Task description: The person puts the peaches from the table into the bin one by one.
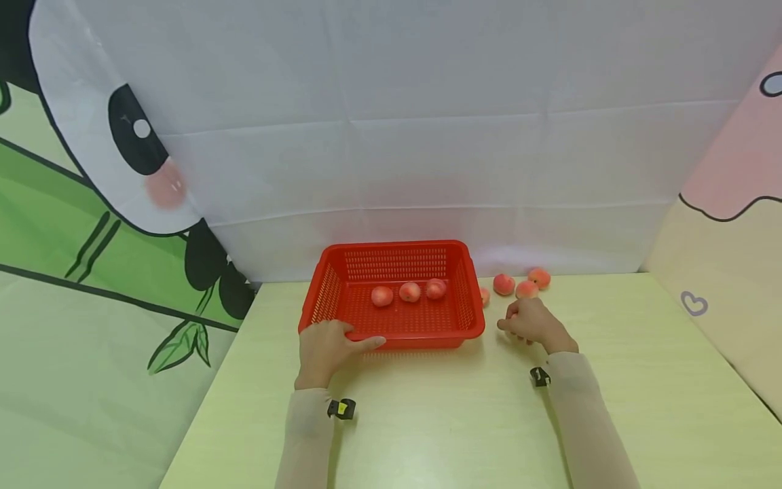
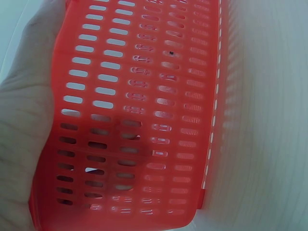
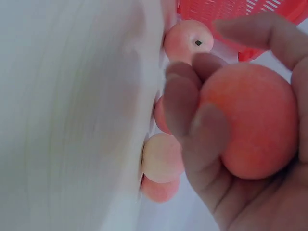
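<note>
My left hand (image 1: 326, 351) grips the near left corner of a red plastic basket (image 1: 391, 341), thumb along the front rim. In the left wrist view the perforated basket wall fills most of the picture beside the hand. Three peaches (image 1: 410, 292) lie inside the basket. To the right of the basket, my right hand (image 1: 531, 322) is above the table with its fingers curled round a peach (image 3: 257, 120), which the right wrist view shows in the palm. Several other peaches (image 1: 504, 284) sit on the table just beyond that hand, one close against the basket's right side.
A pale yellow-green table (image 1: 415, 421) bears everything. Behind it hangs a white cloth backdrop (image 1: 427, 163), with a cartoon print at the left and pink and cream shapes at the right. The table's back edge lies just past the loose peaches.
</note>
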A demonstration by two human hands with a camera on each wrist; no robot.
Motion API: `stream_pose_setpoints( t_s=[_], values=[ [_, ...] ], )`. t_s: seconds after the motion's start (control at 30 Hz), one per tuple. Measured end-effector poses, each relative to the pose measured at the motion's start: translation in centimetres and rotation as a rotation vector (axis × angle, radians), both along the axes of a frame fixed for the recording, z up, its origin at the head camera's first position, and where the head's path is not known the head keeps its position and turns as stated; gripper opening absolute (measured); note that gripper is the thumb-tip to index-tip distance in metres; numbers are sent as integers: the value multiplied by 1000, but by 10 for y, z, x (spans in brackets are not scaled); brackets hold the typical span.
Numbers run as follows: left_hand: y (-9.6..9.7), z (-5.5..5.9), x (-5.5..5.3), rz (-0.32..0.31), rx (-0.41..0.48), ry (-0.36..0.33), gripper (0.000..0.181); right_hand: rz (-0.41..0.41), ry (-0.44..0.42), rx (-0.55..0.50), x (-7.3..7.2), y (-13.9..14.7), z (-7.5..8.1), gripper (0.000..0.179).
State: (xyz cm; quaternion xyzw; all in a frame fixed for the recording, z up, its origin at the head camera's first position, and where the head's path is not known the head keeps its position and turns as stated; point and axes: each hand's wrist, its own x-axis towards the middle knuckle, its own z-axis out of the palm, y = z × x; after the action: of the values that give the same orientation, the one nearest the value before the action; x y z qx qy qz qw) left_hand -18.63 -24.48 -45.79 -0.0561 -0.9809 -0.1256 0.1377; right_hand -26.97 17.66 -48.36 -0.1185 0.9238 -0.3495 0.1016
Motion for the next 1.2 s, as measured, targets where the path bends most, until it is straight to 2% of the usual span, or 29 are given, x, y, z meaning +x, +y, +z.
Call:
stream_pose_setpoints(
  t_s=[0.3, 0.53, 0.73, 0.97, 1.2],
  values=[
    [-1, -1, 2, 7, 8, -2, 78, -104, 56, -39, 4, 0, 5, 23],
    [-2, -2, 1, 10, 19, -21, 78, -120, 83, -47, 5, -1, 6, 29],
    [-2, -4, 0, 9, 17, -20, 78, -138, 77, -49, 4, -1, 10, 26],
    [-1, -4, 0, 6, 17, -10, 77, -155, 120, -66, 10, -2, 32, 25],
    [0, -4, -1, 3, 12, -8, 77, -129, 309, -105, 25, -9, 62, 22]
  ],
)
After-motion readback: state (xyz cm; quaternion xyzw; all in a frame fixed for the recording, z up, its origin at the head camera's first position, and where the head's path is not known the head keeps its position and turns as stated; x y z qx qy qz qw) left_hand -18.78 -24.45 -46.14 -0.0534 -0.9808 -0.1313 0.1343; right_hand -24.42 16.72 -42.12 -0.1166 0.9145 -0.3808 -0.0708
